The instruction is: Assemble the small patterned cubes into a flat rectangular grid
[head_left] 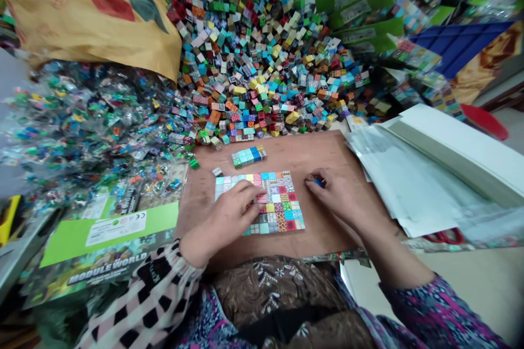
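Note:
My left hand (pixel 235 207) rests on a flat rectangle of small patterned toy cubes (pixel 282 207), laid edge to edge on a brown board (pixel 327 158). Its fingers reach over the cubes, with thumb and forefinger apart; the palm hides the left part of the rectangle. To the right of the rectangle, my right hand (pixel 333 191) is closed on a few small cubes (pixel 316 180), blue and brown ones showing at the fingertips. Behind the rectangle lies a short block of joined cubes (pixel 249 156). A single grey cube (pixel 217 172) sits near the rectangle's far left corner.
A big heap of loose cubes (pixel 262 65) rises behind the board. Small clear packets (pixel 94 114) pile up at left, under a yellow sack (pixel 94 22). Green printed packaging (pixel 106 240) lies front left. White sheets and plastic sleeves (pixel 417 174) lie at right, near red scissor handles (pixel 448 236).

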A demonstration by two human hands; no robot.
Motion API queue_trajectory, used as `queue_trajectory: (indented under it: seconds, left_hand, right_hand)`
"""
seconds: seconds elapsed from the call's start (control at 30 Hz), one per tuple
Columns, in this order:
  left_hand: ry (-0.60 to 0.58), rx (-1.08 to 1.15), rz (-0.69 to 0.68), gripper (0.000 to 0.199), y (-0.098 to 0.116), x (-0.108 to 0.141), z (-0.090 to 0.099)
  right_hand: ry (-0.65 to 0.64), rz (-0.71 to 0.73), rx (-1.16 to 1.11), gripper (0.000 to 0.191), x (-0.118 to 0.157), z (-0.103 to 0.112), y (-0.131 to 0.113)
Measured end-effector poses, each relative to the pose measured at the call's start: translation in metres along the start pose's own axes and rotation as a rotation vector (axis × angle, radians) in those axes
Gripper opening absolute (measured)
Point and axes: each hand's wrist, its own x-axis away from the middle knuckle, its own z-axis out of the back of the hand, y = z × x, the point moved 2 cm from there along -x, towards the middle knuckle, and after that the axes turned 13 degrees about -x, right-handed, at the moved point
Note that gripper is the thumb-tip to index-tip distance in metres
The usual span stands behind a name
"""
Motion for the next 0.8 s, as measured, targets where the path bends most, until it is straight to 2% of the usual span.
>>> queue_trajectory:
  seconds: [0.13,0.23,0.3,0.47,0.57,0.8]
  left_hand:
    - [0.095,-0.124,0.183,0.023,-0.032,-0.008,0.023]
    - [0.066,-0.138,0.369,0.03,-0.06,-0.023,0.031]
    - [0.04,-0.165,0.429,0.038,-0.073,-0.034,0.032]
    - [-0.08,-0.463,0.435,0.039,-0.083,-0.061,0.028]
    - [-0.105,-0.575,0.492,0.039,-0.086,-0.07,0.025]
    - [-0.065,-0.359,0.608,0.033,-0.101,-0.077,0.015]
  right_hand:
    - [-0.108,0.004,-0.067,0.015,-0.019,0.004,-0.009]
    - [-0.137,0.003,-0.146,0.013,-0.04,0.002,-0.016]
    - [-0.149,0.004,-0.19,0.012,-0.056,-0.004,-0.022]
    - [-0.178,0.053,-0.195,0.017,-0.099,-0.027,-0.039]
    - [-0.219,0.08,-0.165,0.012,-0.12,-0.043,-0.043]
    - [-0.249,0.06,-0.155,0.018,-0.141,-0.062,-0.039]
